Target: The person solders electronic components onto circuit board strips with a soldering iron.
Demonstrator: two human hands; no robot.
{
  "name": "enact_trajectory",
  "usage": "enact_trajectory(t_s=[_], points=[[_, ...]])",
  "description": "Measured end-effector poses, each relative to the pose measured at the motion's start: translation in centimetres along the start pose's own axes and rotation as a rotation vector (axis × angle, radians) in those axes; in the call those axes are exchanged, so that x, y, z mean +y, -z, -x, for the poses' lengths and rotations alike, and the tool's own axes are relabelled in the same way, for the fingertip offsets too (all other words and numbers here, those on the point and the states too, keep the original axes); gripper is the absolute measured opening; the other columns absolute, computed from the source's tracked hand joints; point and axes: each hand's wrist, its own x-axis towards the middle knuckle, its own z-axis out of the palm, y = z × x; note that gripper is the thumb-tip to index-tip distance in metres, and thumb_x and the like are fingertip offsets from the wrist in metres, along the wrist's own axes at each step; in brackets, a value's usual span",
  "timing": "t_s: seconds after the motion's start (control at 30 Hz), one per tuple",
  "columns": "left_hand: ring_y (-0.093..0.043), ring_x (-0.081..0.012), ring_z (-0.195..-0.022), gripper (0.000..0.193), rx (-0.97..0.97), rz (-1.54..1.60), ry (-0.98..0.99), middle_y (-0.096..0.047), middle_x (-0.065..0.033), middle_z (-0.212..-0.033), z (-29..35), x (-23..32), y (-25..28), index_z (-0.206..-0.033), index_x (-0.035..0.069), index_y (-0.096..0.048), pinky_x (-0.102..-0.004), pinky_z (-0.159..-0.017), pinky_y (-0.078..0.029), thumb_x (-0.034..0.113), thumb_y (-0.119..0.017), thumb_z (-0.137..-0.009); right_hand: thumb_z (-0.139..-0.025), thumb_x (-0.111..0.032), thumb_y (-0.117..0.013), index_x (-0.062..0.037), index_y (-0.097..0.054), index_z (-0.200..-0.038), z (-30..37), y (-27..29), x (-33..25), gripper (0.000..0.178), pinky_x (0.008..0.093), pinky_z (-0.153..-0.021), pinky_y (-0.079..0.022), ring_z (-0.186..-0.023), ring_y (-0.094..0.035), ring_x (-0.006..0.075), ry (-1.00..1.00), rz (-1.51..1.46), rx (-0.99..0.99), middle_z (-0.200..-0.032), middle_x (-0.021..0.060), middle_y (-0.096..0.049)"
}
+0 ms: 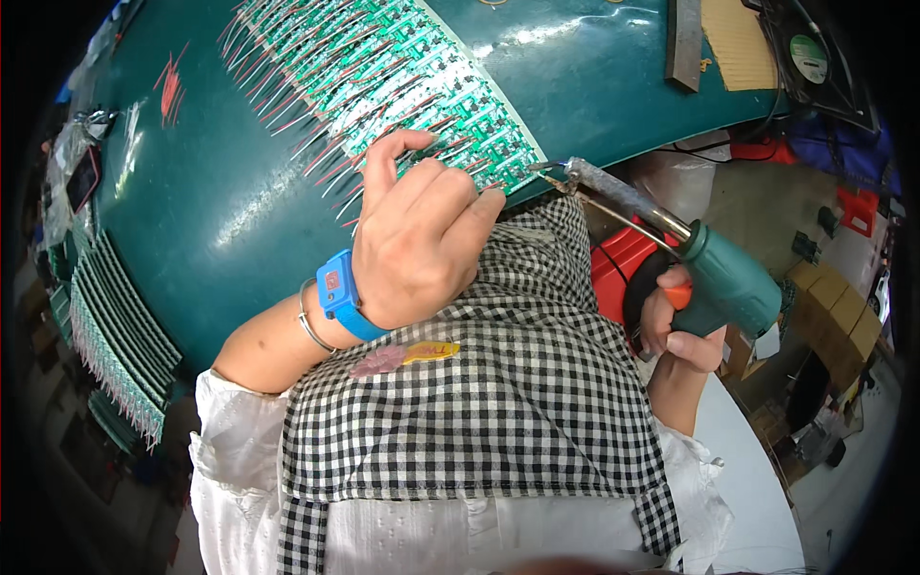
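A green panel of circuit boards (412,72) lies on the table, with rows of thin red, white and black wires (307,129) sticking out from it. My left hand (422,235), wearing a blue wrist strap (345,295), rests over the panel's near end. Its fingers are bent down and closed; their tips, and anything between them, are hidden behind the hand. My right hand (661,326) grips the handle of a green soldering gun (728,278) with an orange trigger. The gun's tip (542,167) is at the panel's near right corner, close to the board edge.
Loose red wires (171,91) lie on the green tabletop (192,163) at the far left. Stacked wired panels (125,335) stand at the left. A dark metal bar (683,43) and cardboard (738,43) lie at the far right. Beyond the right arm are cardboard boxes (834,311).
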Motion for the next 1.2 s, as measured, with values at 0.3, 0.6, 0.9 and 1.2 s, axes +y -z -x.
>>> enact_trajectory(t_s=[0.3, 0.6, 0.9, 1.2], points=[[-0.048, -0.0193, -0.065, 0.017, 0.039, -0.004, -0.015, -0.041, -0.0034, -0.069, -0.1, 0.4, 0.8, -0.084, 0.0, -0.067, -0.0505, -0.087, -0.043, 0.005, -0.066, -0.067, -0.069, -0.007, -0.067, 0.0148, -0.042, -0.126, -1.0, -1.2, -0.5, 0.066, 0.0267, -0.038, -0.041, -0.04, -0.046, 0.0143, 0.028, -0.064, 0.013, -0.055, 0.0064, -0.047], [-0.055, -0.0176, -0.064, 0.02, 0.029, 0.045, 0.047, -0.051, -0.0018, -0.071, 0.7, 1.2, 0.8, -0.087, 0.005, -0.068, -0.052, -0.093, -0.044, -0.001, -0.067, -0.068, -0.076, -0.005, -0.061, 0.011, -0.033, -0.133, -3.6, -0.4, -1.6, 0.066, 0.0277, -0.04, -0.046, -0.044, -0.048, 0.0149, 0.126, -0.097, -0.118, -0.059, 0.0052, -0.046], [-0.058, -0.0201, -0.075, 0.013, -0.202, 0.121, 0.057, -0.053, -0.0025, -0.069, -2.1, -2.6, 8.5, -0.075, 0.01, -0.067, -0.0441, -0.09, -0.042, 0.005, -0.064, -0.063, -0.076, -0.005, -0.06, 0.0136, -0.032, -0.133, -6.6, -0.3, -3.4, 0.066, 0.0276, -0.041, -0.046, -0.045, -0.047, 0.0145, 0.225, -0.113, -0.081, -0.061, 0.0064, -0.047], [-0.061, -0.0259, -0.08, 0.006, 0.14, -0.33, 0.468, -0.067, -0.0065, -0.077, -8.3, -18.0, 8.7, -0.079, 0.008, -0.072, -0.038, -0.071, -0.048, 0.013, -0.074, -0.076, -0.075, -0.004, -0.063, 0.0134, -0.038, -0.13, -10.7, -3.2, -6.5, 0.063, 0.0266, -0.042, -0.046, -0.044, -0.049, 0.0141, 0.211, 0.264, -0.017, -0.063, 0.0089, -0.052]])
